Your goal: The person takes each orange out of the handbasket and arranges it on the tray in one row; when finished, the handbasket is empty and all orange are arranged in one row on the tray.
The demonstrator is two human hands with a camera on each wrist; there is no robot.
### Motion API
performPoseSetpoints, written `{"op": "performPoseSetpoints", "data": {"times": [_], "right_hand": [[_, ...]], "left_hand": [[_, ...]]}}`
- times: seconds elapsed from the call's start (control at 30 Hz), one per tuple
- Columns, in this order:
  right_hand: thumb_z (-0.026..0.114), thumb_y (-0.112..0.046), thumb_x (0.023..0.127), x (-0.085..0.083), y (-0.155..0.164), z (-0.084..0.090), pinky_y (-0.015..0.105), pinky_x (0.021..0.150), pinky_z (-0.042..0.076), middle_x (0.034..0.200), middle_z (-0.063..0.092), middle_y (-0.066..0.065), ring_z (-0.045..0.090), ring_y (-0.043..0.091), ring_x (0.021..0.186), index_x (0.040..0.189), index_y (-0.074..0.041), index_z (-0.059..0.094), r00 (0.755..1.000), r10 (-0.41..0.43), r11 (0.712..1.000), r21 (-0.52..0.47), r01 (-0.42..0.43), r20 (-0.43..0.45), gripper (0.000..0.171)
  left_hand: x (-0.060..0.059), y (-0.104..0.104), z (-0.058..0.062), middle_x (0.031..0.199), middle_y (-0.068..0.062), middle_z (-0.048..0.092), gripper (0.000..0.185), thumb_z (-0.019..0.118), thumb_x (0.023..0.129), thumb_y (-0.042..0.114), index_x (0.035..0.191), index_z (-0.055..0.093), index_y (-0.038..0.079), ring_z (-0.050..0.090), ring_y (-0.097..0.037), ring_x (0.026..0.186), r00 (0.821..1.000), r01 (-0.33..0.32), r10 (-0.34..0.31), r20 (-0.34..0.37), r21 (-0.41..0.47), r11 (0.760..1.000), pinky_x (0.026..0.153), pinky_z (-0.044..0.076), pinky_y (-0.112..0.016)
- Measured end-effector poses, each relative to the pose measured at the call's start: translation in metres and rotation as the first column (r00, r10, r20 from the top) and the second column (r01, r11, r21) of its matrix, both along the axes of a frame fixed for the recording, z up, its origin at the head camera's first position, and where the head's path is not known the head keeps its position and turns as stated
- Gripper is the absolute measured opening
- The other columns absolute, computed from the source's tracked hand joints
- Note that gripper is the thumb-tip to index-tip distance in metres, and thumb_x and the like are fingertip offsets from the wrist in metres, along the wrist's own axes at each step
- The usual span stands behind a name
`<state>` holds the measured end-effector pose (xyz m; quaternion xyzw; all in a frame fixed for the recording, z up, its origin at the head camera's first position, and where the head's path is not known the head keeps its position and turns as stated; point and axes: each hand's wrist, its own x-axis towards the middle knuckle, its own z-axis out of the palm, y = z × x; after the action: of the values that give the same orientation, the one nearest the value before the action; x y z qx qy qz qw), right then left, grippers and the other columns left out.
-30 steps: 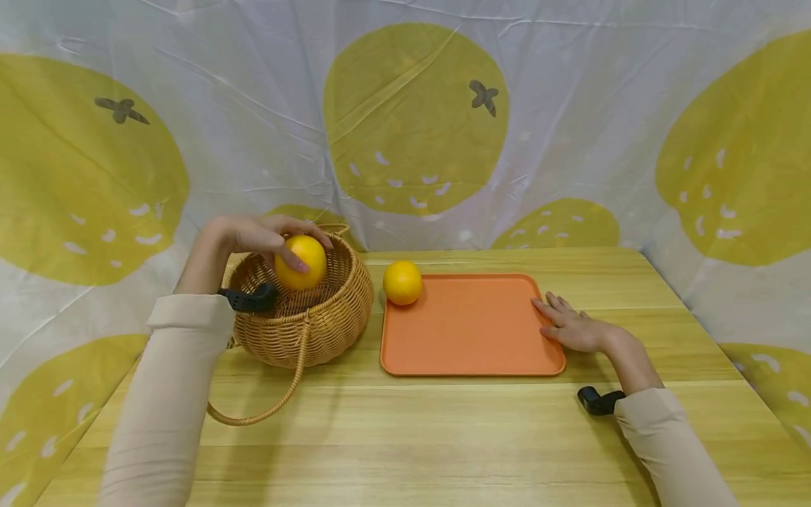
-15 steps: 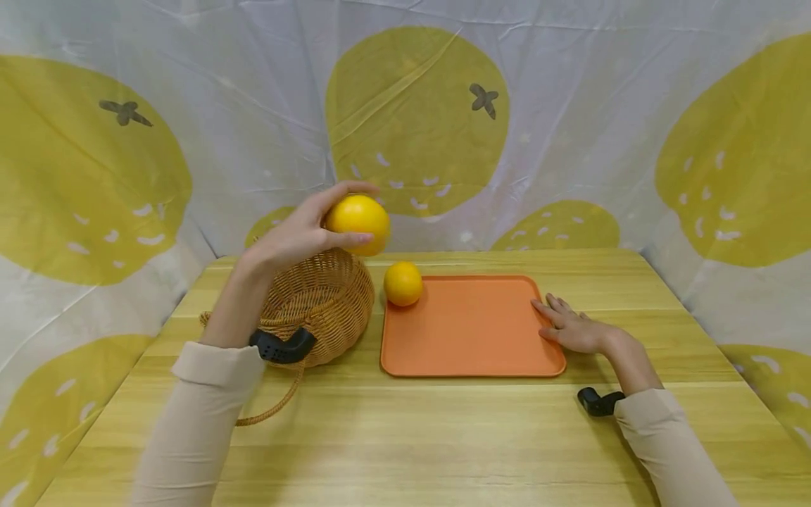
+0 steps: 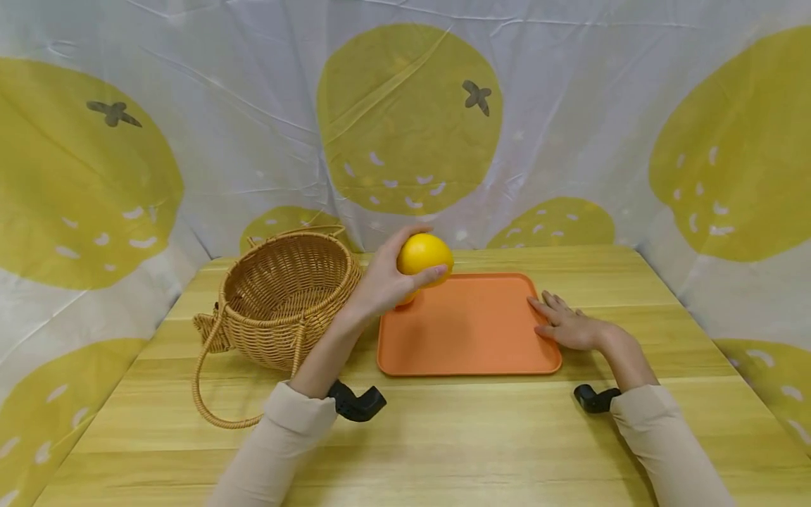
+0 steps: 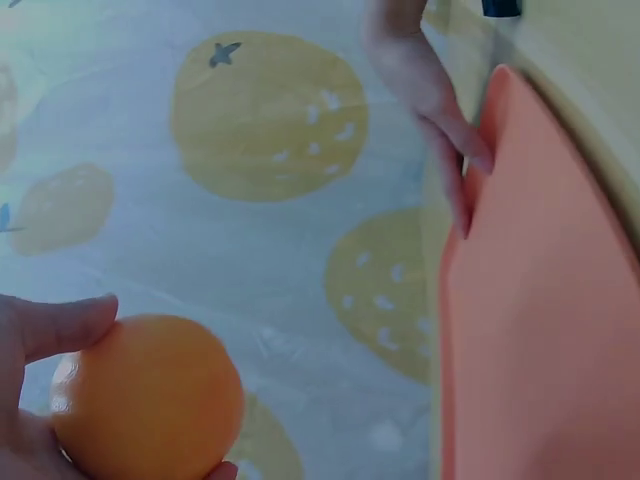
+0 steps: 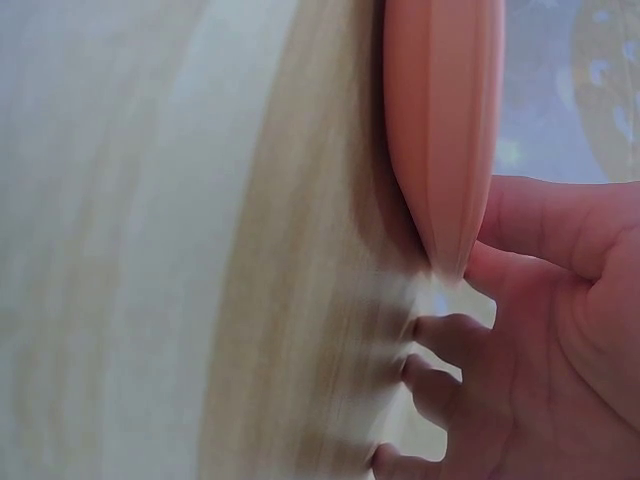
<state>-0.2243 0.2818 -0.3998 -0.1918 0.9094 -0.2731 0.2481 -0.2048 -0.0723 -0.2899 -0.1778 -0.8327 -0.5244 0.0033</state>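
My left hand [image 3: 384,280] grips an orange [image 3: 427,255] and holds it up over the back left part of an orange-coloured tray [image 3: 472,334]. In the left wrist view, thumb and fingers curve round this orange [image 4: 150,400]. A second orange [image 3: 407,299] is at the tray's back left corner, mostly hidden behind my left hand. My right hand [image 3: 575,329] rests at the tray's right edge, fingers spread. From the right wrist view, thumb and index finger touch the tray rim [image 5: 445,150], while the other fingertips reach down to the table.
A round wicker basket [image 3: 272,341] stands left of the tray, its inside showing no fruit. Its looped handle [image 3: 201,394] hangs down onto the wooden table [image 3: 456,443]. A fruit-patterned cloth [image 3: 557,127] hangs behind and on both sides.
My left hand has lifted the orange out of the basket and carried it right, over the tray's back left corner. The right hand has stayed at the tray's edge.
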Motion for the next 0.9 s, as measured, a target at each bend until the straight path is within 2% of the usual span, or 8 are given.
{"op": "performPoseSetpoints", "data": {"times": [0.13,0.23,0.4,0.5,0.7,0.8,0.9], "right_hand": [[0.049,-0.030,0.110,0.001,-0.002,0.001,0.080,0.114,-0.007,0.167,-0.010,0.037,-0.012,0.058,0.153,0.165,0.002,0.012,1.000,-0.005,1.000,0.013,0.005,-0.002,0.073],[0.049,-0.029,0.110,0.001,-0.003,0.001,0.080,0.114,-0.007,0.167,-0.010,0.037,-0.012,0.058,0.153,0.165,0.001,0.012,1.000,-0.007,1.000,0.014,0.007,-0.003,0.072],[0.048,-0.030,0.110,0.001,-0.002,0.000,0.080,0.115,-0.007,0.167,-0.010,0.036,-0.012,0.057,0.153,0.165,0.002,0.012,1.000,-0.009,0.999,0.030,0.009,-0.010,0.073],[0.049,-0.030,0.110,0.002,-0.002,0.002,0.080,0.114,-0.007,0.167,-0.010,0.036,-0.013,0.057,0.153,0.165,0.002,0.012,1.000,-0.012,0.999,0.031,0.012,-0.010,0.073],[0.050,-0.031,0.110,0.002,-0.002,0.002,0.080,0.115,-0.006,0.167,-0.010,0.036,-0.012,0.057,0.153,0.165,0.001,0.012,1.000,-0.012,0.999,0.031,0.012,-0.008,0.074],[0.049,-0.031,0.110,0.002,-0.002,0.001,0.080,0.115,-0.006,0.167,-0.010,0.036,-0.012,0.057,0.153,0.165,0.001,0.012,1.000,-0.011,0.999,0.033,0.011,-0.008,0.074],[0.049,-0.031,0.110,0.002,-0.003,0.002,0.080,0.115,-0.006,0.167,-0.010,0.036,-0.012,0.057,0.154,0.165,0.001,0.012,1.000,-0.007,0.999,0.036,0.008,-0.008,0.074]], "left_hand": [[-0.002,0.015,-0.026,0.137,-0.011,0.059,0.058,0.078,0.092,0.025,0.143,0.051,0.017,0.065,-0.030,0.111,0.994,-0.100,0.098,0.051,0.035,0.994,0.087,0.057,-0.042],[-0.004,0.022,-0.042,0.137,-0.012,0.059,0.059,0.079,0.091,0.028,0.140,0.049,0.016,0.065,-0.030,0.110,0.988,-0.143,0.141,0.071,0.026,0.989,0.086,0.057,-0.042],[-0.010,0.036,-0.062,0.143,-0.014,0.052,0.058,0.075,0.095,0.027,0.145,0.048,0.015,0.061,-0.032,0.115,0.994,-0.093,0.091,0.062,0.035,0.995,0.091,0.056,-0.046],[-0.015,0.044,-0.073,0.142,-0.017,0.049,0.057,0.074,0.096,0.025,0.148,0.050,0.017,0.058,-0.032,0.116,0.997,-0.064,0.062,0.047,0.036,0.997,0.092,0.055,-0.047],[-0.020,0.056,-0.090,0.136,-0.019,0.045,0.057,0.073,0.098,0.031,0.149,0.050,0.019,0.055,-0.032,0.114,0.992,-0.097,0.100,0.074,-0.033,0.995,0.092,0.054,-0.046],[-0.021,0.060,-0.096,0.141,-0.020,0.041,0.058,0.071,0.099,0.032,0.150,0.047,0.019,0.053,-0.034,0.119,0.989,-0.112,0.117,0.090,-0.059,0.992,0.096,0.053,-0.050],[-0.025,0.061,-0.101,0.147,-0.022,0.036,0.058,0.070,0.100,0.032,0.151,0.044,0.018,0.048,-0.038,0.128,0.987,-0.138,0.144,0.072,-0.087,0.987,0.102,0.050,-0.054]]}}
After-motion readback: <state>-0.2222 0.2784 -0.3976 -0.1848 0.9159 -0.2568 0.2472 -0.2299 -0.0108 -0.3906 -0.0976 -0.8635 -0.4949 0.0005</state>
